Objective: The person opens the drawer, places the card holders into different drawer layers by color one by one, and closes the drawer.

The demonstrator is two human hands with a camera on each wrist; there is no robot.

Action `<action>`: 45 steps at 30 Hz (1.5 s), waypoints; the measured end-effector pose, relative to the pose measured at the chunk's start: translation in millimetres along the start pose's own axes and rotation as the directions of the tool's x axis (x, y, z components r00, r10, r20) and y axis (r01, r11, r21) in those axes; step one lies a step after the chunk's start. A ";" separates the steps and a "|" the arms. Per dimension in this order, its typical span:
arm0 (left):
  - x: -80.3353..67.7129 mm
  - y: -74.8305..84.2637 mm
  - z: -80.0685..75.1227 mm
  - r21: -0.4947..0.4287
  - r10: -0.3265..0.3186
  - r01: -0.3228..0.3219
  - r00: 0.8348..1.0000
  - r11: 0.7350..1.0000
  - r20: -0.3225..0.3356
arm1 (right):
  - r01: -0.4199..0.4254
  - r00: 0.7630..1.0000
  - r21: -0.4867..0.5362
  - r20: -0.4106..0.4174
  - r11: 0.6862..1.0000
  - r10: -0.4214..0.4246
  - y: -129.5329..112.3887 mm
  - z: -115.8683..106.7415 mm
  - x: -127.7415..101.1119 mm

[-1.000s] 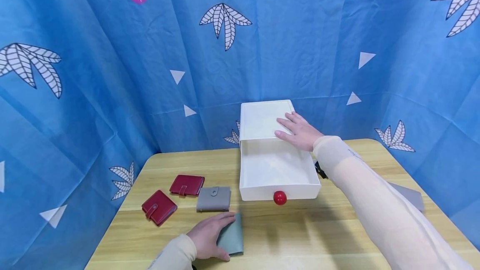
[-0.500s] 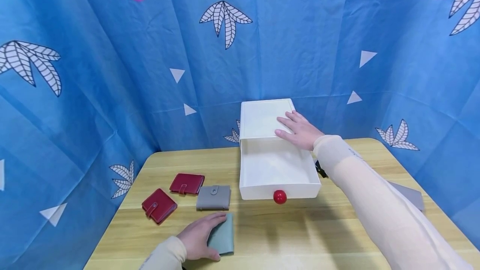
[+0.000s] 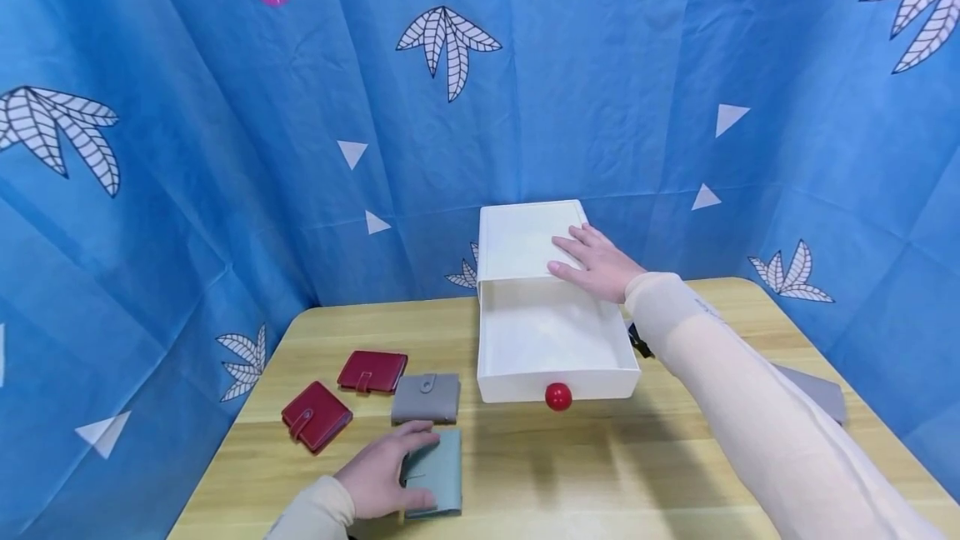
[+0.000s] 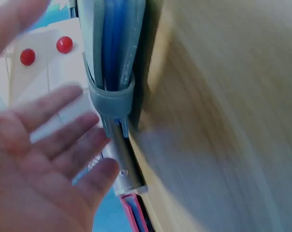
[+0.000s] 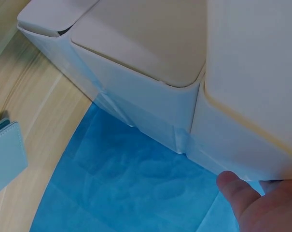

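Wallet, grey-green, lies near the table's front edge under the left hand, fingers loosely on it, no firm grip visible. It could slide off the edge. Right hand rests flat on the box, steadying it above the open drawer

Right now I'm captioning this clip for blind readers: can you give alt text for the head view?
A person's left hand rests on a grey-green wallet on a wooden table, while the right hand lies flat on a white drawer box with its red-knobbed drawer pulled open. Two red wallets and one grey wallet lie nearby.
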State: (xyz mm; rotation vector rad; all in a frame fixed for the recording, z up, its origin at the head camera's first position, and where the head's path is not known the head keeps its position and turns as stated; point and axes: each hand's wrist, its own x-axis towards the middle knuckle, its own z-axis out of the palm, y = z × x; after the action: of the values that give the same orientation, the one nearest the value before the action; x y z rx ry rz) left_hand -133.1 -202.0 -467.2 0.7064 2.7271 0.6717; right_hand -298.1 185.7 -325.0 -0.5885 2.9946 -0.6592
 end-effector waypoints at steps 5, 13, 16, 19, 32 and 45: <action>-3.7 -1.1 1.2 0.010 -0.108 0.111 0.981 0.994 -0.162 | 0.004 1.000 -0.007 0.004 1.000 -0.004 -2.1 -0.2 -0.3; -3.4 2.0 1.5 -0.016 -0.307 0.311 0.925 0.950 -0.224 | -0.003 1.000 0.004 -0.001 1.000 0.003 -2.3 -0.3 -1.2; -3.4 1.9 2.5 -0.008 -0.305 0.312 0.922 0.950 -0.240 | 0.000 1.000 0.010 0.004 1.000 0.000 -2.4 -0.6 -1.1; -3.6 1.5 4.0 0.001 -0.295 0.305 0.920 0.952 -0.260 | -0.001 1.000 0.010 0.004 1.000 0.001 -2.7 -1.1 -1.3; -1.0 12.8 5.9 -0.041 -0.346 0.345 0.921 0.938 -0.181 | -0.001 1.000 0.011 0.003 1.000 0.001 -2.3 0.1 -2.2; 4.2 14.8 9.8 -0.051 -0.430 0.428 0.885 0.902 -0.177 | -0.003 1.000 0.011 0.009 1.000 0.003 -2.7 -1.6 -2.9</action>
State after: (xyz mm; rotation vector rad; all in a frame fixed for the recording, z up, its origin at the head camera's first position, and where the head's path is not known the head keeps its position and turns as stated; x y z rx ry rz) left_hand -127.5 -184.8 -469.0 0.0200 2.8963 0.6679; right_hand -294.6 185.2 -322.6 -0.5848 2.9813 -0.6713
